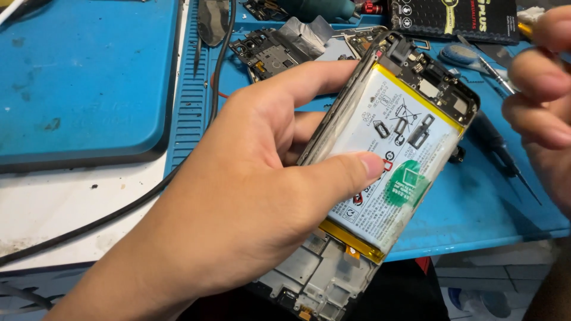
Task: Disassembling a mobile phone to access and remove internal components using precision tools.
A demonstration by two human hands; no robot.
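Observation:
My left hand (238, 196) grips an opened phone (380, 172) with its back cover off, thumb pressed on the white battery (392, 148). The battery bears a green sticker and yellow edges. A dark circuit board sits at the phone's top end, and a bare metal frame shows at the bottom end. My right hand (544, 101) hovers at the right edge, fingers curled, blurred, close to the phone's top corner. Whether it holds anything is unclear.
A blue work mat (476, 208) lies under the phone. Another blue mat (89, 77) is at the left. A black cable (148, 193) crosses the white table. Loose phone parts (273, 50), a screwdriver (505, 157), tweezers (491, 71) and a black package (458, 21) lie at the back.

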